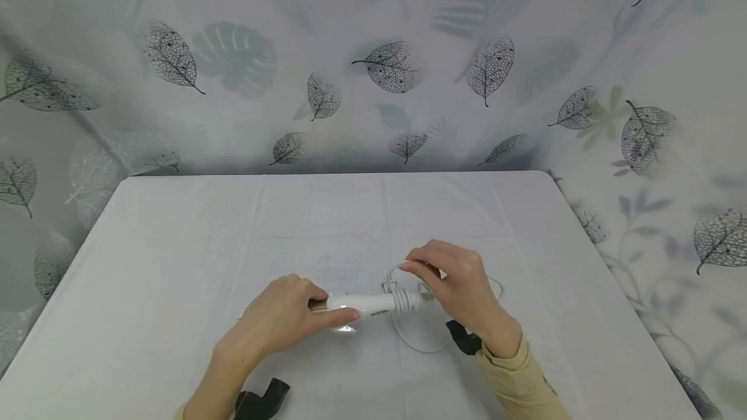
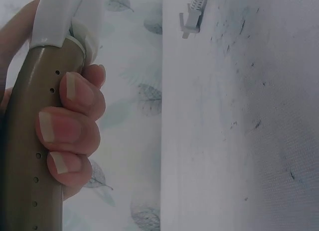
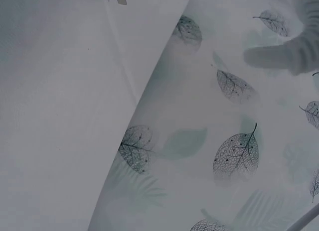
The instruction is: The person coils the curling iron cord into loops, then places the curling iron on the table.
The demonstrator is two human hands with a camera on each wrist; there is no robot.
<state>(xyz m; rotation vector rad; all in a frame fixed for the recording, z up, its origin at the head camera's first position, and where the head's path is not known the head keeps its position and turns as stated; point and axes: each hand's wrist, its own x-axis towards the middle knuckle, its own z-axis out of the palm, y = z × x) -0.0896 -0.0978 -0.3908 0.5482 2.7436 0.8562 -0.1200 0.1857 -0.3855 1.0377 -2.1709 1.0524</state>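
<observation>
My left hand (image 1: 286, 316) grips the bronze barrel (image 2: 30, 131) of a white curling iron (image 1: 362, 304). Its fingertips curl over a row of small holes in the left wrist view. The white handle points right, with loops of white cord (image 1: 403, 299) wound round it. Over the handle's right end, my right hand (image 1: 458, 284) pinches a stretch of the cord between thumb and fingers. A plug (image 2: 192, 19) with prongs stands out beside the handle. In the right wrist view, a ridged cord sleeve (image 3: 301, 52) shows blurred at upper right, and the right fingers are out of sight.
A slack loop of cord (image 1: 423, 350) hangs below the handle. The table (image 1: 175, 245) has a white cover, and leaf-patterned cloth (image 1: 350, 31) rises behind it and at both sides. Black wrist mounts (image 1: 262, 400) show at both wrists.
</observation>
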